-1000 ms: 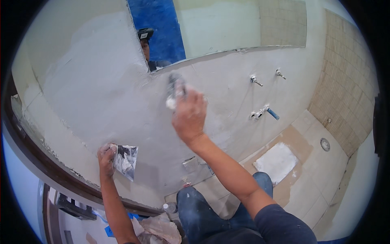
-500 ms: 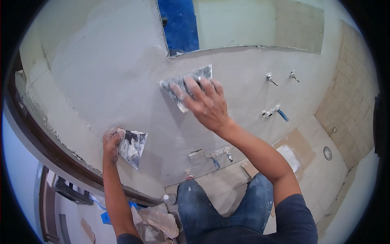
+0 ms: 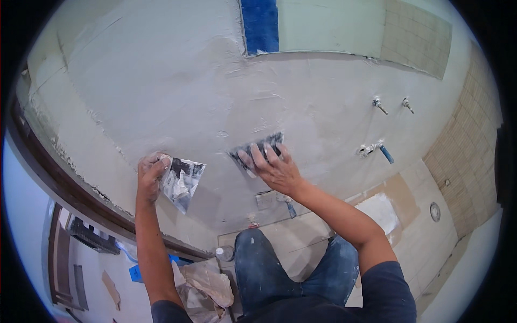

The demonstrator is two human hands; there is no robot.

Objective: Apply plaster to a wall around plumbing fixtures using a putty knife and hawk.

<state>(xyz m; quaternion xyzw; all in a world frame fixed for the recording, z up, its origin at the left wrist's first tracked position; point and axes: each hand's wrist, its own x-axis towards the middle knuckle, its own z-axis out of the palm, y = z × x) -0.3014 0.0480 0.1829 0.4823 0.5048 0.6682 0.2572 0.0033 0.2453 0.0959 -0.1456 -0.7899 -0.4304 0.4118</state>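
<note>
My right hand (image 3: pixel 277 175) presses a wide putty spatula (image 3: pixel 263 142) against the pale grey plastered wall (image 3: pixel 177 107), its fingers spread over the back of the blade. Thin ridges of plaster mark the wall just above that blade. Lower left, my left hand (image 3: pixel 151 175) grips a second putty spatula (image 3: pixel 188 189), thumb on top. White filler lies in a lump and smears across this blade, which slants down to the right. Both hands are dusted white.
Above is a mirror-like panel (image 3: pixel 334 32) with a blue strip. Pipe stubs, one with a blue end (image 3: pixel 386 153), stick out of the wall at right. A dark frame edge (image 3: pixel 70 180) curves along the left. Crumpled plastic (image 3: pixel 210 282) and a bottle (image 3: pixel 226 253) lie near my knees.
My right hand has drawn its spatula down the wall, leaving faint ridges above. My left hand has shifted slightly up and right with its spatula. The view has tilted.
</note>
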